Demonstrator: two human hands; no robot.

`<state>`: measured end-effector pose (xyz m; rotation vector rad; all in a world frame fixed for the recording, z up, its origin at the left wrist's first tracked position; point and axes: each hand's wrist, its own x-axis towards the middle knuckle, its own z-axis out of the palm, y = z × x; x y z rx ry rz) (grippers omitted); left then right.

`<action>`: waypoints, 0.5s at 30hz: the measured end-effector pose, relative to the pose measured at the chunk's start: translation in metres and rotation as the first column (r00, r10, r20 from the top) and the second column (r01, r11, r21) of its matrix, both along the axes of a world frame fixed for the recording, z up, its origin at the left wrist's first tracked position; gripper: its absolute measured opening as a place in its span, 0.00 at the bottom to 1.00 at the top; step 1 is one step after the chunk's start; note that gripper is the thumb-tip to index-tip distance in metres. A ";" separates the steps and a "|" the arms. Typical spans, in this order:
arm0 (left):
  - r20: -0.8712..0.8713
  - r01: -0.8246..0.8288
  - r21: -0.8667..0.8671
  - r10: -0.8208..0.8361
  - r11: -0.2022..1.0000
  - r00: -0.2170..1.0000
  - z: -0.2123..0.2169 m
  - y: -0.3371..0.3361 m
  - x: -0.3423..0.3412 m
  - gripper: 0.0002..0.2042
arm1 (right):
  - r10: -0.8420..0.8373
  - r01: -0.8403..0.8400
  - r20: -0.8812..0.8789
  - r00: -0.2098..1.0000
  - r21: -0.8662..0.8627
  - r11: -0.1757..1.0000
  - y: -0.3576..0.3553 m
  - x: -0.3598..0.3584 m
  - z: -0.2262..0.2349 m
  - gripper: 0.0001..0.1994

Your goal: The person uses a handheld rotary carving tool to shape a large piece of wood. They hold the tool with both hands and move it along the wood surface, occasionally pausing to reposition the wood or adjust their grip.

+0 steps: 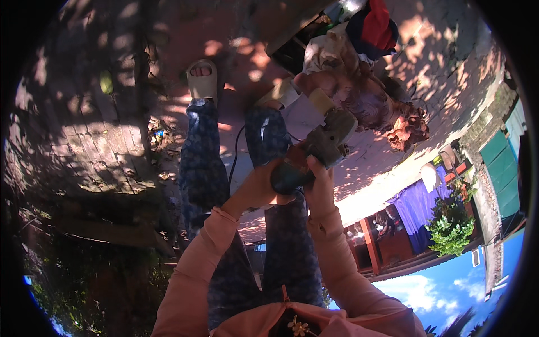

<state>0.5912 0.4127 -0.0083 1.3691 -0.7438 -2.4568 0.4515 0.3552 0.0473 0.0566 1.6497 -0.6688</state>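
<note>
Both my hands grip a corded power tool (pixel 328 140) with a dark green rear body and a grey front housing. My left hand (pixel 259 188) is closed round the rear body from the left. On the other side, my right hand (pixel 320 188) is closed along it, its thumb by the grey housing. A tan piece (pixel 320 101) sticks out from the tool's front toward a reddish-brown carved wooden piece (pixel 365 101) with a knobbly, frilled end. Whether the two touch, I cannot tell.
A black cord (pixel 233 154) curves beside my legs. My left foot wears a beige sandal (pixel 201 84). Red and dark cloth (pixel 376 28) lies beyond the wood. Brick paving (pixel 101 146) spreads at left; a purple cloth (pixel 415 208) and a leafy bush (pixel 451 230) are at right.
</note>
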 end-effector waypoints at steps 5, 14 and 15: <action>0.033 -0.007 -0.005 0.007 1.000 0.999 -0.004 -0.006 0.001 0.35 | 0.038 -0.038 0.007 0.999 -0.020 0.999 -0.001 -0.004 -0.011 0.20; -0.040 -0.043 0.135 0.049 0.990 0.998 0.012 -0.001 0.001 0.37 | 0.101 -0.101 -0.039 0.994 0.014 0.995 0.003 -0.003 -0.001 0.19; -0.045 -0.051 0.141 0.058 0.989 0.997 0.013 -0.010 0.002 0.38 | 0.151 -0.155 -0.079 0.985 -0.037 0.987 -0.007 0.000 0.000 0.19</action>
